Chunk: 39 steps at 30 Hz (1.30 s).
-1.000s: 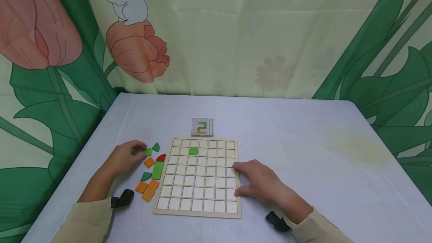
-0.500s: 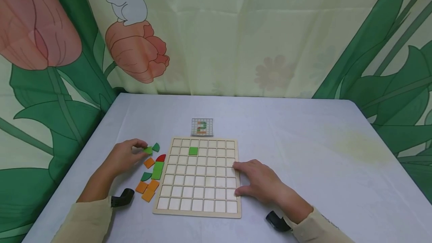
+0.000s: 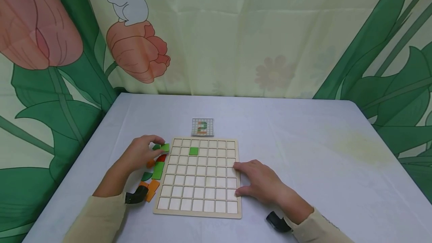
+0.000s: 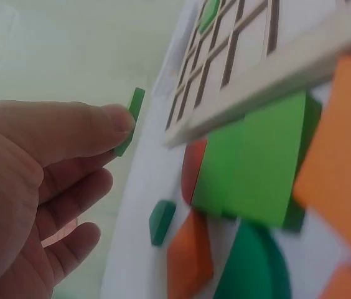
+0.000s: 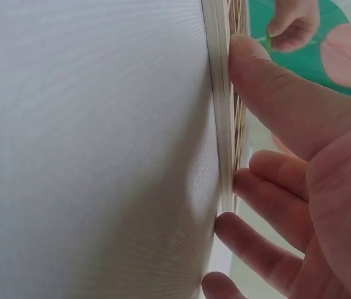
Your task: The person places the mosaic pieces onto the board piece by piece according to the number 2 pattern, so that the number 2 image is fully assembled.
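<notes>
My left hand (image 3: 140, 153) pinches a light green square tile (image 3: 164, 147) between thumb and fingertips, raised above the table just left of the board's upper corner. In the left wrist view the same tile (image 4: 132, 121) is seen nearly edge-on. The wooden grid board (image 3: 197, 215) lies flat, with one green square (image 3: 194, 151) in an upper cell. At the board's right edge, my right hand (image 3: 259, 180) rests with thumb and fingertips touching the frame, fingers loosely spread. Its wrist view shows the thumb on the board's rim (image 5: 222, 112).
Left of the board lie a red piece (image 3: 162, 158), light green tiles (image 3: 157, 171), a dark green quarter-round (image 3: 146, 176) and orange tiles (image 3: 153, 186), partly hidden by the left hand and wrist camera. Behind the board sits a small pattern card (image 3: 202, 127).
My left hand has lifted the light green tile and carried it rightward, toward the board. It now covers some loose pieces. The right hand stays in place on the board's edge.
</notes>
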{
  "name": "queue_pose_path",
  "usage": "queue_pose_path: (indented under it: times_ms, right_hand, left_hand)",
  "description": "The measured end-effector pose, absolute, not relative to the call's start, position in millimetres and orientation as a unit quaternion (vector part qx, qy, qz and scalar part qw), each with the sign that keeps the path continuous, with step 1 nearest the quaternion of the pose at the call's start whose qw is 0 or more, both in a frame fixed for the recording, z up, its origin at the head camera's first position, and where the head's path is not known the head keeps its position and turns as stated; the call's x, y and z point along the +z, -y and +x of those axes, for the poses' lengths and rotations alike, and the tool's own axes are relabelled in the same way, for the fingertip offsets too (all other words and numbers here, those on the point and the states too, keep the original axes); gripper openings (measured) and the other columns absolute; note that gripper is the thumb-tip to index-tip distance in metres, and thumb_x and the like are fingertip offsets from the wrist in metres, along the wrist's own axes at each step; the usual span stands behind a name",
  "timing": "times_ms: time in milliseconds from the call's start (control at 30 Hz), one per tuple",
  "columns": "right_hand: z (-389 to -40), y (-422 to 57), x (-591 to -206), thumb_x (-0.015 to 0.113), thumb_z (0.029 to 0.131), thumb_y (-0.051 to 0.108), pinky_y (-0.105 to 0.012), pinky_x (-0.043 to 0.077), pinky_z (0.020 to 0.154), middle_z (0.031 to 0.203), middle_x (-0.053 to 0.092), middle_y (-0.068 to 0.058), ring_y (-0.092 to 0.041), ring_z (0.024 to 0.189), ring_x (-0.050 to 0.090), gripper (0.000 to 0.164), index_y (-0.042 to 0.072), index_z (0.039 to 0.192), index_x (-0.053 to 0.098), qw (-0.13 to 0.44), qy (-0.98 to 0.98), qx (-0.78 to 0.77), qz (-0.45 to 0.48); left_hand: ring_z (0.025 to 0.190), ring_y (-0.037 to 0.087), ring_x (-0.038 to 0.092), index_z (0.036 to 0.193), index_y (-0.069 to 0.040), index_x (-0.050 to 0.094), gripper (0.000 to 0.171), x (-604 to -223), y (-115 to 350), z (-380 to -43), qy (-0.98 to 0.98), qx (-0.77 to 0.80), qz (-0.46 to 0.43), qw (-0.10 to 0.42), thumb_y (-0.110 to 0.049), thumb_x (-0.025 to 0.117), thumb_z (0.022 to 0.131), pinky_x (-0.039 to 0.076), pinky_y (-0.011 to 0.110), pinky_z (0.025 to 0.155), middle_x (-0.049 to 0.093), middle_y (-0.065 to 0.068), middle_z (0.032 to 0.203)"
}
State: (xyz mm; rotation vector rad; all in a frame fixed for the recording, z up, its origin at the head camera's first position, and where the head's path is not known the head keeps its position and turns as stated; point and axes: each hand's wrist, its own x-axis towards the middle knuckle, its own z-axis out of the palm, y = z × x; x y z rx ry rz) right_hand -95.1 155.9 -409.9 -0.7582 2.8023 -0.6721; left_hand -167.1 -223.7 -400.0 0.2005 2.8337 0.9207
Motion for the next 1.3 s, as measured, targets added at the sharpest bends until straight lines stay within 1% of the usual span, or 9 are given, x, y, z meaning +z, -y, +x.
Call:
queue_pose_path:
  times_ms: [133,200,233,400,433,467,733,1033,1300]
  right_hand:
    - [-95.2,-155.4,-409.9,0.085,0.077,0.033,-0.05,0.047,0.095,0.131,0.063,-0.007,-0.029,0.12,0.055,0.068,0.008,0.135,0.059,0.082,-0.937,-0.226,-0.252]
    - [-95.2,-155.0,-409.9,0.086,0.077,0.033,-0.049,0.047,0.095,0.131,0.063,-0.007,-0.029,0.119,0.055,0.069,0.008,0.135,0.06,0.081,-0.938,-0.225,-0.251]
    - [-95.1,-154.8,-409.8,0.086,0.077,0.033,-0.049,0.047,0.095,0.131,0.063,-0.007,-0.029,0.119,0.055,0.069,0.008,0.135,0.06,0.081,-0.938,-0.225,-0.251]
    - [-94.8,-154.3,-409.6,0.086,0.076,0.033,-0.049,0.047,0.095,0.13,0.064,-0.007,-0.028,0.119,0.055,0.069,0.009,0.135,0.06,0.08,-0.938,-0.227,-0.248]
    - [-94.8,-154.3,-409.7,0.086,0.076,0.033,-0.049,0.047,0.094,0.13,0.064,-0.007,-0.028,0.119,0.055,0.069,0.009,0.135,0.06,0.079,-0.938,-0.227,-0.249]
    - [-94.7,-154.3,-409.7,0.086,0.076,0.033,-0.049,0.047,0.094,0.13,0.064,-0.007,-0.029,0.119,0.055,0.068,0.009,0.135,0.06,0.079,-0.938,-0.228,-0.249]
    - [-94.5,-153.7,-411.1,0.086,0.076,0.034,-0.05,0.046,0.094,0.132,0.063,-0.007,-0.029,0.12,0.054,0.07,0.01,0.136,0.059,0.088,-0.939,-0.227,-0.244]
    - [-94.6,-154.6,-413.3,0.086,0.077,0.035,-0.049,0.047,0.094,0.132,0.063,-0.007,-0.029,0.12,0.054,0.07,0.01,0.137,0.058,0.084,-0.939,-0.223,-0.246]
    - [-94.7,-153.4,-410.7,0.085,0.077,0.035,-0.049,0.046,0.095,0.132,0.063,-0.007,-0.029,0.12,0.054,0.07,0.01,0.136,0.059,0.086,-0.94,-0.222,-0.246]
  left_hand:
    - [0.115,0.034,0.053,0.119,-0.005,0.069,0.03,-400.2,211.7,-167.9,-0.942,0.316,0.077,0.083,-0.018,0.073,0.092,0.052,0.047,0.091,0.062,0.018,0.126]
    - [0.109,0.033,0.055,0.119,-0.006,0.069,0.03,-400.3,205.3,-167.8,-0.938,0.326,0.079,0.09,-0.018,0.073,0.092,0.055,0.043,0.083,0.06,0.018,0.129]
    - [0.11,0.032,0.056,0.119,-0.007,0.07,0.029,-400.3,202.2,-168.1,-0.937,0.327,0.081,0.092,-0.019,0.073,0.092,0.055,0.042,0.083,0.06,0.018,0.129]
    - [0.12,0.035,0.056,0.116,-0.007,0.071,0.026,-401.5,188.8,-170.7,-0.934,0.326,0.117,0.089,-0.019,0.072,0.093,0.048,0.05,0.096,0.065,0.012,0.125]
    - [0.125,0.035,0.052,0.116,-0.007,0.071,0.025,-401.9,186.5,-171.4,-0.934,0.322,0.127,0.085,-0.018,0.072,0.093,0.045,0.052,0.1,0.066,0.011,0.123]
    - [0.125,0.036,0.052,0.116,-0.007,0.071,0.024,-402.3,184.2,-171.6,-0.933,0.321,0.137,0.085,-0.017,0.071,0.094,0.045,0.053,0.1,0.066,0.01,0.121]
    - [0.119,0.032,0.057,0.113,-0.011,0.072,0.02,-410.8,166.6,-172.7,-0.926,0.335,0.142,0.1,-0.017,0.073,0.093,0.051,0.046,0.093,0.066,0.006,0.119]
    - [0.116,0.028,0.058,0.111,-0.01,0.072,0.02,-415.7,152.7,-173.5,-0.923,0.339,0.159,0.091,-0.014,0.075,0.091,0.049,0.045,0.095,0.068,0.002,0.113]
    - [0.114,0.027,0.059,0.111,-0.01,0.073,0.02,-412.5,145.0,-174.0,-0.927,0.326,0.157,0.095,-0.013,0.075,0.091,0.05,0.043,0.093,0.068,0.002,0.111]
